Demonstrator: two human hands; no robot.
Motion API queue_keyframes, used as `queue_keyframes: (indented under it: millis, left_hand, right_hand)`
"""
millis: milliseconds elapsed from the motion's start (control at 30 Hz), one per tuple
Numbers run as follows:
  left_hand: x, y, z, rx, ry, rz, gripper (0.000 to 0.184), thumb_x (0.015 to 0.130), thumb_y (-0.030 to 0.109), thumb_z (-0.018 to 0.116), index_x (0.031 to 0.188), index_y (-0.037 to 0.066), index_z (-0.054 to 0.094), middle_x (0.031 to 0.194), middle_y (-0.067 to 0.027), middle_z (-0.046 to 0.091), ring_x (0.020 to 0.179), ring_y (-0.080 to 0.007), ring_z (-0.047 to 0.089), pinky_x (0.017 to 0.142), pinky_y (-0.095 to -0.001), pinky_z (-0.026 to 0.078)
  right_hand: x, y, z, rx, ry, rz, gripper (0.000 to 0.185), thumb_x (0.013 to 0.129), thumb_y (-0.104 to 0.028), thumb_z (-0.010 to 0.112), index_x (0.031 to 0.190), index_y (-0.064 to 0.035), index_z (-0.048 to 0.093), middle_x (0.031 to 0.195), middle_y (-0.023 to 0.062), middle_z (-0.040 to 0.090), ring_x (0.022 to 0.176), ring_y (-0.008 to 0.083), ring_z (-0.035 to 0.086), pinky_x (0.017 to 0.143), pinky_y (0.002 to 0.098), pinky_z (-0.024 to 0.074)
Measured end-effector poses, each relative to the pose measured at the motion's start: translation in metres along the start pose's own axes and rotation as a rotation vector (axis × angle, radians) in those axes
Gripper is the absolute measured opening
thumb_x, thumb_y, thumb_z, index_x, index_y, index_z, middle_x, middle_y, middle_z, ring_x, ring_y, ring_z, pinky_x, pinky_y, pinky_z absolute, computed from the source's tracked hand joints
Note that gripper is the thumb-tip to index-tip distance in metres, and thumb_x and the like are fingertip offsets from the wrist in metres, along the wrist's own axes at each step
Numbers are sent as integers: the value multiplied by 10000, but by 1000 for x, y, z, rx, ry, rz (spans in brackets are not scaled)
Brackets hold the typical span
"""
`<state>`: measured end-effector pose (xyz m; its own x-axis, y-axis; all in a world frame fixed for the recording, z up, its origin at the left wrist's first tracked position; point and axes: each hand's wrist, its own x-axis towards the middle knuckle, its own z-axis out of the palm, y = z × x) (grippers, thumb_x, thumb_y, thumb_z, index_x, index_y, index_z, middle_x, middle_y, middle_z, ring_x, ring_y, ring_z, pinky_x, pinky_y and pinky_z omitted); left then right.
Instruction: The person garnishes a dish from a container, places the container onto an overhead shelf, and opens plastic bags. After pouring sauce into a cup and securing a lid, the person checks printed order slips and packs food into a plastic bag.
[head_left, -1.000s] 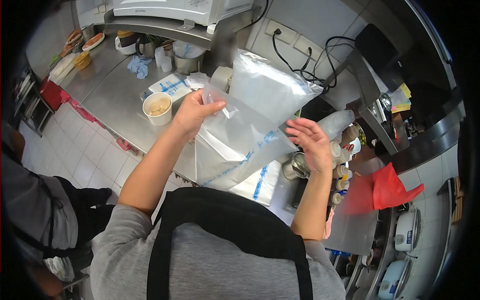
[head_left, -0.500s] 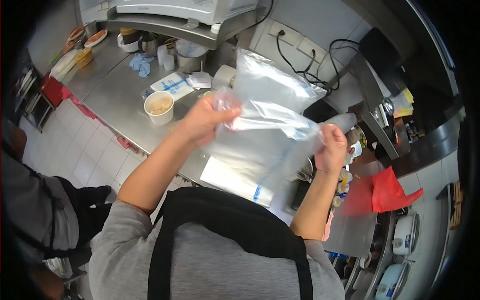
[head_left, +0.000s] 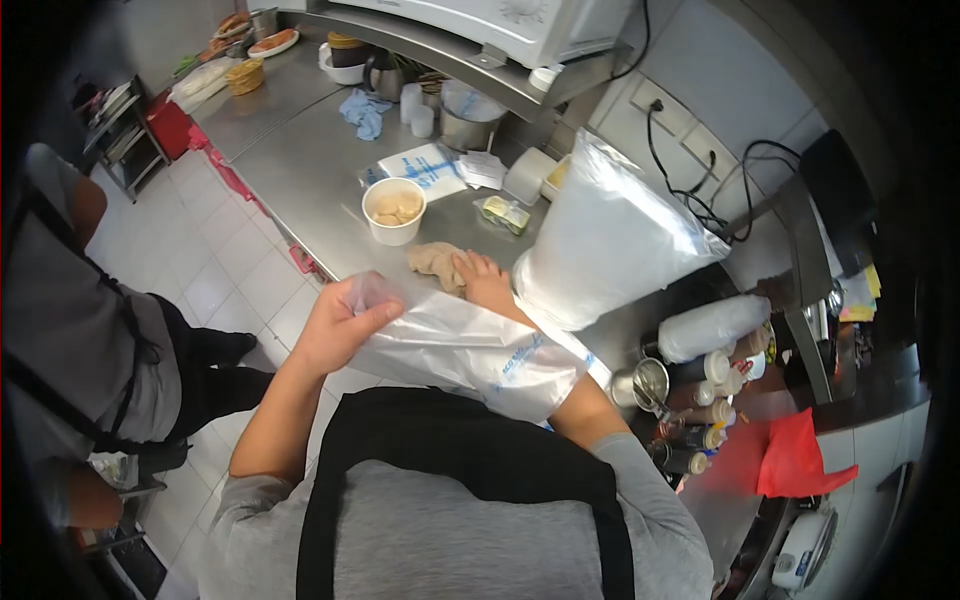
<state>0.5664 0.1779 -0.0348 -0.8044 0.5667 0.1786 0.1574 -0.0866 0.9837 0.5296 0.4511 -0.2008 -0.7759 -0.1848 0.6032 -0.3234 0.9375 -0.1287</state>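
Observation:
My left hand (head_left: 345,325) is closed on the top edge of a clear plastic bag (head_left: 465,345) with blue print. The bag hangs slack across my right forearm and hides part of it. Beyond the bag, my right hand (head_left: 487,283) is down at the counter, its fingers on the right end of a crumpled beige cloth (head_left: 437,264). A white paper cup (head_left: 394,222) with pale round pieces inside stands just behind the cloth. To the right of my right hand, a large white plastic bag (head_left: 605,240) leans upright near the wall.
A small yellow-green packet (head_left: 504,214) and a flat printed packet (head_left: 425,172) lie on the steel counter (head_left: 290,160). At right are a metal pot (head_left: 640,384), several sauce bottles (head_left: 705,412) and a red bag (head_left: 803,458). Another person (head_left: 100,310) stands at left.
The clear bag, held stretched between both hands before, is now lower and only in my left hand. My right hand has let go and reached across to the cloth. The view has shifted left.

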Motion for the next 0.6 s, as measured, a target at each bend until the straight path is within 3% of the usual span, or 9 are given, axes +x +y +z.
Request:
queue_keyframes:
  millis: [33,133,167,267,300,400,467,533,600]
  left_hand:
    - [-4,-3,0,-7,39,26,101,833,123,623,875,32,604,757,31,553,694,-48,486,636,-210,400]
    - [-9,-12,-3,-37,145,-87,108,836,139,625,872,39,605,714,43,539,641,-34,465,577,-196,382]
    - [-9,-13,-1,-45,170,-94,109,838,144,623,872,42,606,705,45,534,623,-31,458,556,-193,374]
    - [-1,-14,1,-56,207,-85,115,845,160,619,872,50,607,682,50,524,574,-24,438,502,-190,353]
    - [2,-15,2,-59,201,-76,118,846,166,618,873,51,607,677,50,523,562,-24,433,490,-192,349]
    - [12,-13,7,-62,182,-90,130,848,179,619,875,52,607,664,51,517,533,-26,424,458,-194,337]
    - [20,-12,12,-78,167,-115,137,848,183,621,879,50,606,664,50,516,536,-28,427,461,-194,338]
    - [29,-13,19,-116,150,-136,142,847,182,623,886,47,605,674,47,519,560,-33,437,488,-195,349]
    - [39,-21,30,-197,101,-72,123,837,157,629,892,49,606,710,35,532,604,-46,458,542,-202,375]
  right_hand:
    - [0,-2,8,-15,5,25,277,775,-100,514,1020,-74,640,897,165,619,803,333,600,725,392,488]
    - [13,26,23,131,-275,222,265,760,-120,516,982,-68,651,866,176,621,738,361,592,680,422,481]
    - [19,41,33,181,-240,200,236,807,-201,531,958,-74,659,888,194,626,732,372,599,663,444,481]
    - [53,9,-31,137,-268,588,326,835,-332,577,754,-20,622,764,242,591,757,370,570,634,405,461]
    - [62,5,-56,134,-434,627,529,836,-515,525,998,-26,646,1028,221,608,885,322,615,749,368,483]
    - [49,18,-95,848,-159,663,520,817,-511,565,988,-26,640,985,190,632,909,275,596,793,341,450]
    - [39,3,-159,1551,-168,714,490,836,-408,577,1094,9,586,1070,190,600,968,235,580,844,332,441]
    - [16,-8,-201,1777,-108,643,444,833,-274,599,1156,28,548,1105,176,588,986,200,575,854,315,445]
    - [-10,-14,-226,1514,-12,517,406,808,-109,631,1175,30,525,1088,150,597,962,170,583,823,292,462]
